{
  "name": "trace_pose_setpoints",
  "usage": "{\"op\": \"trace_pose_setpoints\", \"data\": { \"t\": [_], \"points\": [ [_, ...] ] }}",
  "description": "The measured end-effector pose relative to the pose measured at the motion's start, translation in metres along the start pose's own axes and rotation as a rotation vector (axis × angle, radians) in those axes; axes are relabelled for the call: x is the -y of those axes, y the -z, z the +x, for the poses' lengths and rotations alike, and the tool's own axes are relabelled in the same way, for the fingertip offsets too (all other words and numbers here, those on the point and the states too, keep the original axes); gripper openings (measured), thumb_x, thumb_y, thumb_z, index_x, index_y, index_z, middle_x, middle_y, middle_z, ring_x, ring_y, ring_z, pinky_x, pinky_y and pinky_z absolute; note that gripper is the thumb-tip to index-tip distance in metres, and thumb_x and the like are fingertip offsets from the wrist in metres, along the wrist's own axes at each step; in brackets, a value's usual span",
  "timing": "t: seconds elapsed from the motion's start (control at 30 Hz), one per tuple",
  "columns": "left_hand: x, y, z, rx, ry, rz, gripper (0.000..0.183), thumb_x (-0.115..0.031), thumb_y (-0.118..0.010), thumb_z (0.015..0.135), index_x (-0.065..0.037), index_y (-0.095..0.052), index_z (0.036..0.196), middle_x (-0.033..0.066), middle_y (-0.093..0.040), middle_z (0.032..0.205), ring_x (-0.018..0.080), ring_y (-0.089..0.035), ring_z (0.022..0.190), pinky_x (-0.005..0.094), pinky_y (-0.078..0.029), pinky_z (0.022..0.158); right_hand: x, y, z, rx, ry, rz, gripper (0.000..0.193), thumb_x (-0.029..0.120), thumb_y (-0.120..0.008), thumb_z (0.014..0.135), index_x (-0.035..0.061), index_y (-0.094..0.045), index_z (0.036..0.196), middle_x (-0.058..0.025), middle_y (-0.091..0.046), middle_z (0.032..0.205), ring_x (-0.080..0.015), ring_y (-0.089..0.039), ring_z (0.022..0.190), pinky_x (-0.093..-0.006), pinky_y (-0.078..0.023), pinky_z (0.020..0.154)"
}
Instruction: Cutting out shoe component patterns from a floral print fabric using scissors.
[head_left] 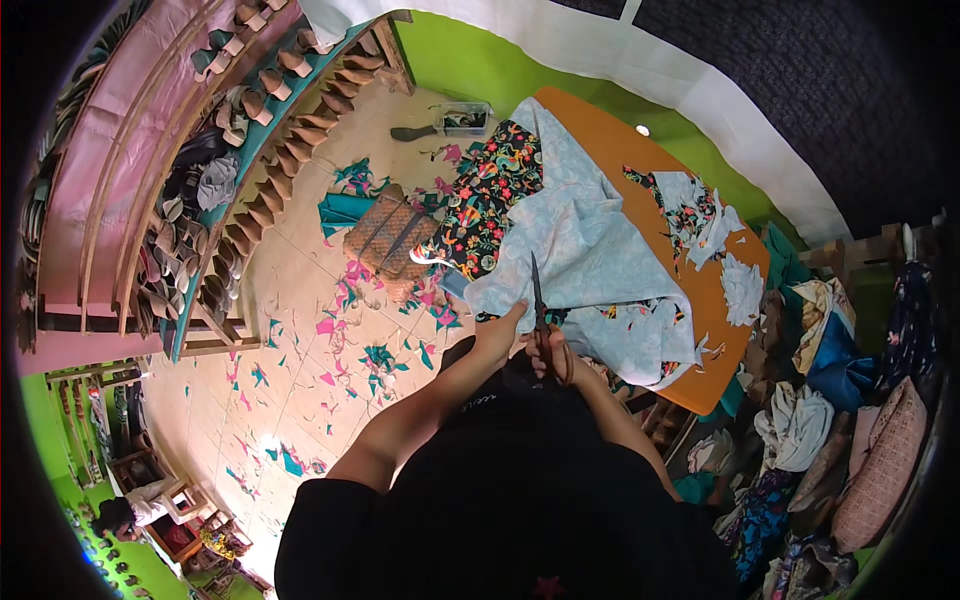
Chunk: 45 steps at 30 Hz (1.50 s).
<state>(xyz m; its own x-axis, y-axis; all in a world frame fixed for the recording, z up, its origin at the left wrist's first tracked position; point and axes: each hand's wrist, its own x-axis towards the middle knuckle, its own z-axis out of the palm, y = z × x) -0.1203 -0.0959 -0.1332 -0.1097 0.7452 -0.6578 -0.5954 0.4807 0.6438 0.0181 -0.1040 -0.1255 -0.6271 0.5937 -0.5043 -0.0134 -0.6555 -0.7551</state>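
Note:
My right hand (553, 352) grips the handles of a pair of long dark scissors (538, 297), whose blades point away from me into a light blue patterned fabric (590, 250). My left hand (498, 331) pinches the near edge of that light blue fabric just left of the blades. The fabric lies over an orange table (630, 160). Beneath it a black fabric with a colourful flower print (490, 200) hangs off the table's left side.
White and floral fabric offcuts (715, 235) lie on the table's far right. Pink and teal scraps (345, 330) litter the tiled floor beside a woven basket (390, 235). Shelves of shoe soles (250, 130) line the left. Piled cloth (820, 400) sits at right. Another person (130, 510) crouches lower left.

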Motion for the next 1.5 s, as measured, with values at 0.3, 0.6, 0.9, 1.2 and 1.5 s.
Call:
{"op": "trace_pose_setpoints", "data": {
  "t": [0.3,0.6,0.9,1.2,1.5],
  "points": [
    [0.016,0.005,0.012,-0.093,-0.146,-0.054,0.032,-0.01,-0.058,0.077,0.003,-0.047,0.104,0.0109,-0.054,0.096,0.0196,-0.054,0.087,0.0299,-0.045,0.074,0.006,0.007,-0.005,-0.089,0.018,-0.383,0.075,0.076,-0.031,0.064,0.0038,-0.043,0.079,0.0008,-0.037,0.055,-0.0085,-0.04,0.043,-0.0228,-0.033,0.038],
    [-0.024,-0.005,0.016,-0.04,-0.086,-0.394,0.034,-0.018,-0.069,0.068,-0.004,-0.051,0.093,0.0027,-0.056,0.082,0.0123,-0.052,0.065,0.0233,-0.038,0.053,0.006,0.013,-0.017,-0.141,0.092,-0.335,0.067,0.074,-0.038,0.066,0.0089,-0.041,0.081,0.0042,-0.033,0.056,-0.0067,-0.03,0.04,-0.021,-0.027,0.037],
    [-0.05,0.056,0.044,-0.158,-0.434,0.228,0.031,-0.03,-0.051,0.081,-0.004,-0.048,0.098,0.007,-0.053,0.094,0.0136,-0.049,0.084,0.025,-0.038,0.075,0.015,0.033,-0.036,-0.174,0.069,-0.092,0.071,0.077,-0.037,0.062,0.0082,-0.039,0.08,0.0022,-0.033,0.056,-0.0054,-0.033,0.041,-0.0197,-0.028,0.035],
    [-0.074,-0.019,0.063,0.419,-0.203,0.823,0.022,-0.023,-0.057,0.077,-0.001,-0.057,0.074,0.0004,-0.054,0.071,0.0071,-0.046,0.068,0.0208,-0.036,0.06,0.019,0.016,-0.048,-0.17,0.027,-0.266,0.076,0.082,-0.032,0.056,0.0094,-0.039,0.08,0.004,-0.029,0.058,-0.0059,-0.031,0.045,-0.021,-0.026,0.037],
    [-0.068,-0.019,0.078,0.425,-0.038,0.463,0.027,-0.03,-0.058,0.077,-0.004,-0.054,0.071,-0.0016,-0.051,0.066,0.0056,-0.044,0.061,0.0194,-0.034,0.055,0.008,0.006,-0.053,-0.2,0.043,-0.243,0.075,0.078,-0.027,0.064,0.0067,-0.04,0.081,0.0017,-0.03,0.055,-0.0081,-0.033,0.043,-0.0216,-0.028,0.036]
  ]
}}
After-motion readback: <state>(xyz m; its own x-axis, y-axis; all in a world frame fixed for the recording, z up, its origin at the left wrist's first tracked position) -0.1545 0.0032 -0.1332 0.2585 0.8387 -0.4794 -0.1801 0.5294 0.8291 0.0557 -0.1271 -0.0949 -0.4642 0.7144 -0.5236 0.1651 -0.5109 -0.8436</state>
